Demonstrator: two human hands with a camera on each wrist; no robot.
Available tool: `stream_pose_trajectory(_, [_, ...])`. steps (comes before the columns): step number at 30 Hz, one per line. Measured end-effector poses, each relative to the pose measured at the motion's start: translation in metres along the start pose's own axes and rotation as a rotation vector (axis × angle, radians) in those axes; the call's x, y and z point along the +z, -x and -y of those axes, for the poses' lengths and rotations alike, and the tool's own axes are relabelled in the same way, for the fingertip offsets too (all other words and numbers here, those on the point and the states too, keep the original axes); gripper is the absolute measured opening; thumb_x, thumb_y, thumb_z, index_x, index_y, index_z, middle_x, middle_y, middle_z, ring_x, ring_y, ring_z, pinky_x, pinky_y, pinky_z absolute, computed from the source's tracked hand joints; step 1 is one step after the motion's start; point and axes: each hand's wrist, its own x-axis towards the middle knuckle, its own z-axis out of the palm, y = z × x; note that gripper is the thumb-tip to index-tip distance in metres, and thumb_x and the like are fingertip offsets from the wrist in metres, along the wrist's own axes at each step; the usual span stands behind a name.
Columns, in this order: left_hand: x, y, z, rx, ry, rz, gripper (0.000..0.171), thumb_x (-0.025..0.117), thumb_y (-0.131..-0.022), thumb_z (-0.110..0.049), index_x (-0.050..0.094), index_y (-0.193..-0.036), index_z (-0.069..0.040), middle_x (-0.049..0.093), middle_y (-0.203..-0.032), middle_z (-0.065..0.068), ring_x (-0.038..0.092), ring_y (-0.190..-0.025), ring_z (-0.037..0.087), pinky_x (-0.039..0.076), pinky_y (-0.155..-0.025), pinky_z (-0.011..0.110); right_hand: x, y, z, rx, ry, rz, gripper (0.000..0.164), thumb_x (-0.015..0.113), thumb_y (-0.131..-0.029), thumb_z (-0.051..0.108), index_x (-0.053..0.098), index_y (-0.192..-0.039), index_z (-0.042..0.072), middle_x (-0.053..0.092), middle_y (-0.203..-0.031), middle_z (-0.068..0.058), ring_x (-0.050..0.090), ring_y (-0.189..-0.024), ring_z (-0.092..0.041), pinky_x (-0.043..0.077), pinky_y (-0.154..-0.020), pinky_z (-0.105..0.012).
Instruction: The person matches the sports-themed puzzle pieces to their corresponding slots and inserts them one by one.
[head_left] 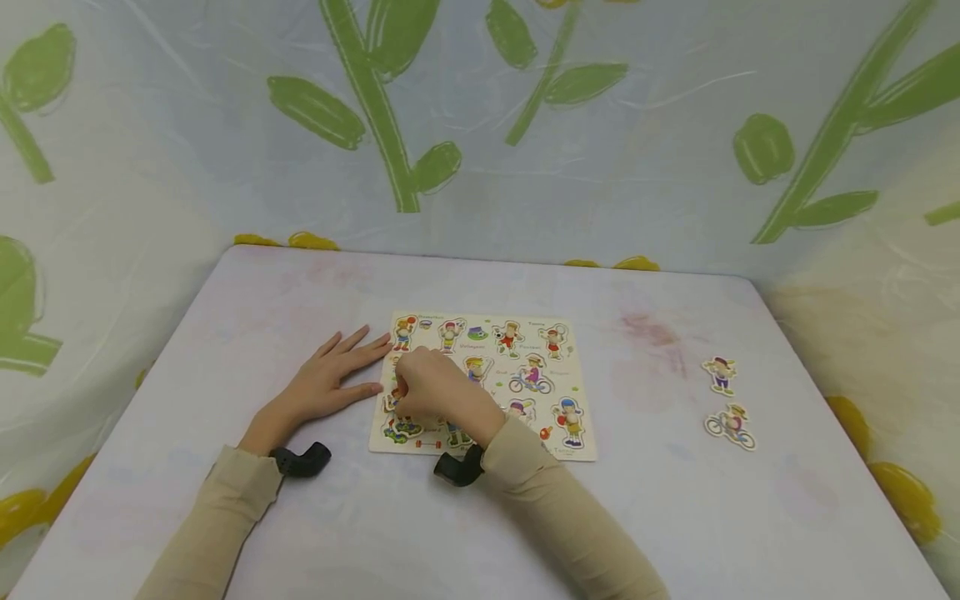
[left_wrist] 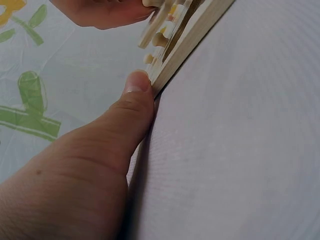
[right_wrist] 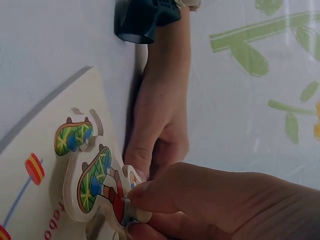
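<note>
My right hand (head_left: 442,387) pinches a skateboarder puzzle piece (right_wrist: 90,187) between thumb and fingers. The piece is tilted and raised over the left front part of a wooden peg puzzle board (head_left: 585,429). Beneath it, part of a matching skateboard picture shows in a recess. My left hand (head_left: 326,385) lies spread on the table at the board's left side, its thumb (left_wrist: 135,95) touching the board's edge. Several figure pieces sit on the board, among them a footballer (head_left: 508,339) and a table tennis player (head_left: 570,422). My right hand hides some of the board.
Two loose pieces lie on the table (head_left: 645,517) to the right of the board: a figure in purple trousers (head_left: 722,377) and a cyclist (head_left: 731,427). A cloth backdrop (head_left: 525,192) with green plants rises behind the table. Dark wrist cameras (head_left: 302,460) sit on both wrists.
</note>
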Motion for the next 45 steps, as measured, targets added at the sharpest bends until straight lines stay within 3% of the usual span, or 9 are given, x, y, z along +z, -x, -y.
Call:
stream_pose_trajectory(15, [-0.002,-0.002,-0.003,-0.007,-0.001,0.012,0.068,0.064,-0.094,-0.049,0.042,-0.153,-0.024,0.036,-0.158,-0.008,0.018,-0.151,0.026,0.007,-0.121,0.053,0.008,-0.002,-0.001,0.01,-0.016,0.032,0.021,0.078,-0.076,0.012,0.062,-0.063,0.014,0.058,-0.063,0.005,0.051,-0.059,-0.009,0.04,-0.05,-0.019])
stream_pose_trajectory(24, [-0.003,-0.003,-0.003,0.007,-0.013,-0.004,0.067,0.066,-0.093,-0.048,0.045,-0.151,-0.022,0.038,-0.157,-0.005,0.021,-0.15,0.028,0.009,-0.121,0.054,0.008,0.001,0.007,-0.027,0.054,0.026,0.029,0.071,-0.083,0.007,0.05,-0.063,0.013,0.043,-0.06,0.004,0.039,-0.055,-0.009,0.03,-0.048,-0.02])
stream_pose_trajectory(34, [-0.003,-0.001,-0.004,-0.01,-0.013,0.012,0.067,0.066,-0.093,-0.048,0.045,-0.151,-0.021,0.038,-0.157,-0.005,0.02,-0.15,0.028,0.008,-0.121,0.053,0.013,0.003,0.004,-0.039,0.043,0.011,0.033,0.072,-0.088,0.012,0.05,-0.063,0.014,0.042,-0.055,0.006,0.038,-0.051,-0.006,0.029,-0.047,-0.017])
stream_pose_trajectory(40, [-0.001,-0.001,-0.001,-0.009,-0.017,0.011,0.067,0.065,-0.093,-0.049,0.045,-0.151,-0.022,0.037,-0.157,-0.007,0.019,-0.15,0.027,0.007,-0.121,0.053,0.013,0.005,0.003,-0.037,0.058,0.01,0.027,0.072,-0.088,0.012,0.056,-0.066,0.015,0.048,-0.058,0.007,0.042,-0.053,-0.007,0.032,-0.05,-0.018])
stream_pose_trajectory(45, [0.0,0.0,0.0,-0.008,-0.018,0.013,0.068,0.065,-0.093,-0.049,0.044,-0.152,-0.022,0.037,-0.157,-0.006,0.019,-0.15,0.026,0.007,-0.121,0.053,0.009,0.011,0.002,-0.054,0.007,0.015,0.009,0.072,-0.088,0.011,0.068,-0.08,0.013,0.058,-0.068,0.007,0.049,-0.06,-0.006,0.039,-0.055,-0.017])
